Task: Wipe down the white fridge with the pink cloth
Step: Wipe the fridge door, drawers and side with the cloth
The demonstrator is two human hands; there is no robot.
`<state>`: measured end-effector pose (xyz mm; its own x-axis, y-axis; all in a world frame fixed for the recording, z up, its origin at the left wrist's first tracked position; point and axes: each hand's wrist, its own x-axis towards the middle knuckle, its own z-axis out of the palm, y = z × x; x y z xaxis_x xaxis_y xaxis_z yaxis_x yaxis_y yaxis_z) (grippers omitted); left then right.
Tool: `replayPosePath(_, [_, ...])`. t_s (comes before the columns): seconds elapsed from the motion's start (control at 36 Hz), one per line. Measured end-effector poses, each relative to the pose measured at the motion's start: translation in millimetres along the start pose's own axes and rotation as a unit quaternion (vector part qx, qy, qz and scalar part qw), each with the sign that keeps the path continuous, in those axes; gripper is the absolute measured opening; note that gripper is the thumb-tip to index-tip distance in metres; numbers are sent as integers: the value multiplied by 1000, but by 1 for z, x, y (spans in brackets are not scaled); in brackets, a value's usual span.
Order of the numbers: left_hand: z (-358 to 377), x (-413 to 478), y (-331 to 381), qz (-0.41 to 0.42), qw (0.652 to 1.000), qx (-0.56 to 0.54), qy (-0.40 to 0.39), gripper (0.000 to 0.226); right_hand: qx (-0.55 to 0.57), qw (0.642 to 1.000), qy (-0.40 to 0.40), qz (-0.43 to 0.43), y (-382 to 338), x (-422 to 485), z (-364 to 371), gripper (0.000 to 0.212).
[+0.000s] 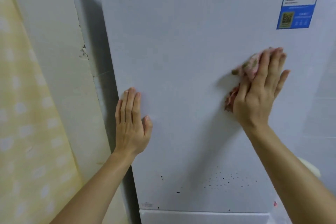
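Observation:
The white fridge (181,42) fills the middle and right of the head view, its door face straight ahead. My right hand (258,92) presses the pink cloth (249,68) flat against the door at centre right, fingers straight and spread over it; the crumpled cloth sticks out to the left and below the palm. My left hand (131,123) rests flat on the door near its left edge, fingers straight and pointing up, holding nothing. Small dark specks (225,181) dot the lower door.
A blue and white label (298,3) is stuck on the door at upper right. A cream wall (54,42) and a yellow dotted curtain (21,114) stand to the left, with a narrow shadowed gap beside the fridge. A second door seam (200,211) runs below.

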<state>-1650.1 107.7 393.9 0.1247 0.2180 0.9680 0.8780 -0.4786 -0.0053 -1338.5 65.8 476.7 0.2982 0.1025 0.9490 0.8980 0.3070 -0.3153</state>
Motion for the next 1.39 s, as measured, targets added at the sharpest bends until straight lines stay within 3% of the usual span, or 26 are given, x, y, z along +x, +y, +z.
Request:
replayPosePath(0.11, [1,0,1,-3,1000,-2,5,65,33,999,9,5,-27,4,18,60])
replayPosePath(0.31, [3,-2,7,-13,1000,-10,17,65,45,976,-80,-198,-83,-65,49,54])
replayPosePath(0.44, [0,-2,9,-15,999,-33,6,68,34,897,-212,-386,-58,-149,52,67])
replayPosePath(0.53, [-2,-2,10,-16,999,-36,-4,70,0,845,-289,-449,-28,-185,50,87])
replayPosePath(0.58, [-2,-2,10,-19,999,-36,-8,71,-14,843,-289,-453,-14,-180,38,82])
replayPosePath(0.67, [-1,-2,11,-21,999,-32,-8,69,-20,888,-231,-397,-1,-142,11,81])
replayPosePath(0.72, [0,-2,10,-21,999,-28,-7,68,-35,933,-169,-315,19,-112,-1,83])
replayPosePath(0.83, [0,-2,10,-22,999,-25,-9,69,-23,997,-41,-57,49,-47,-21,58])
replayPosePath(0.89, [0,-2,10,-23,999,-26,-8,69,32,998,17,56,38,-25,-18,56])
replayPosePath(0.97, [1,-2,10,-28,999,-32,-7,71,63,989,62,116,7,-19,-3,57])
replayPosePath(1.08, [0,-2,10,-26,999,-44,-7,75,67,993,48,80,-25,-23,19,56])
replayPosePath(1.22, [0,-5,8,-28,998,-57,-5,72,69,996,-2,-58,-85,-57,54,48])
replayPosePath(1.39, [-3,-6,0,-14,998,-57,-20,68,50,946,-183,-263,-109,-155,73,63])
